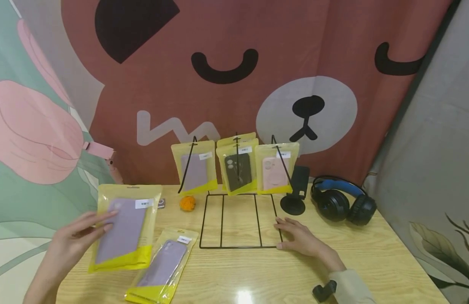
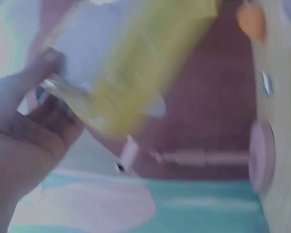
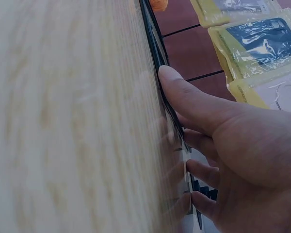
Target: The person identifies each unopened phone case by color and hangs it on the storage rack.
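Note:
A yellow-edged clear pouch with a lilac phone case (image 1: 122,228) is raised at the left, pinched at its left side between the thumb and fingers of my left hand (image 1: 76,236). Blurred in the left wrist view, the pouch tilts away from the palm. A second pouch with a lilac case (image 1: 164,261) lies on the table beside it. My right hand (image 1: 300,240) rests at the front right corner of a black wire rack (image 1: 238,247); its thumb (image 3: 172,75) touches the wire, fingers fairly straight. Pouches with lilac (image 1: 194,173), black (image 1: 239,171) and pink (image 1: 275,173) cases hang from the rack.
An orange fluffy ball (image 1: 187,203) sits left of the rack. Behind my right hand are a black phone stand (image 1: 293,204) and headphones (image 1: 342,202). A pink stand (image 2: 262,158) rises at the back left. The bear-print curtain (image 1: 226,101) hangs behind the table.

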Demonstrator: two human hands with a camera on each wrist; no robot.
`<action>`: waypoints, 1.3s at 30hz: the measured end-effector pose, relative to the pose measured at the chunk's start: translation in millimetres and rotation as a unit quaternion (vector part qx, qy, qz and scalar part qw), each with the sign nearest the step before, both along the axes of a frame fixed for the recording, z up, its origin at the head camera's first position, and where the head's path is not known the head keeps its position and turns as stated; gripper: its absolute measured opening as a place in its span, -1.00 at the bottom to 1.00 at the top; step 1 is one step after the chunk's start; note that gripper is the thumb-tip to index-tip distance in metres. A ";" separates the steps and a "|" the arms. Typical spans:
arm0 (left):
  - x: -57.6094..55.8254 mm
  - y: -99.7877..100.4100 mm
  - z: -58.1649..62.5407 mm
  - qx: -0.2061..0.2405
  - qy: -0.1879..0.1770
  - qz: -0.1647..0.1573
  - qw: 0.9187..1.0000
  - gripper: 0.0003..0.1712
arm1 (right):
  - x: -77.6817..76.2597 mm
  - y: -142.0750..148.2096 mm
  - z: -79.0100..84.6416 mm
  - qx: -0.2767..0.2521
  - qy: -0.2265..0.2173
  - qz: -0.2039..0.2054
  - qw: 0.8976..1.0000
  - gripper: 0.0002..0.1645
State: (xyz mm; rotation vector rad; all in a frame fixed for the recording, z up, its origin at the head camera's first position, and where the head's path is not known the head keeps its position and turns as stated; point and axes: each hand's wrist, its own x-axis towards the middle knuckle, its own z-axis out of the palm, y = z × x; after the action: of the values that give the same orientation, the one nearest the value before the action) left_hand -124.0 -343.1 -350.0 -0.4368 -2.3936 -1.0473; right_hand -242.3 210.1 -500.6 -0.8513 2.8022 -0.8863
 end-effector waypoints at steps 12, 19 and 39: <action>-7.3 57.7 7.5 0.164 0.007 -0.272 0.948 -0.53 | -0.1 -0.5 -0.1 -0.005 -0.001 0.000 1.000 -0.17; -16.8 68.4 5.2 0.066 -0.037 -0.206 0.976 -0.54 | 1.2 -1.6 -0.1 -0.006 -0.006 0.004 1.000 -0.17; -66.7 75.4 -6.4 0.061 -0.055 -0.146 0.986 -0.60 | -1.3 1.9 -1.7 -0.008 0.000 0.007 1.000 -0.17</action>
State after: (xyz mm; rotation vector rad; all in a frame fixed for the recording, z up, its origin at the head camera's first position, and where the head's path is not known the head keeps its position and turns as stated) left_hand -190.7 -267.7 -356.4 -0.7186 -2.3915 -1.3699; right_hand -243.6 212.0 -502.3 -0.8709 2.7903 -0.9067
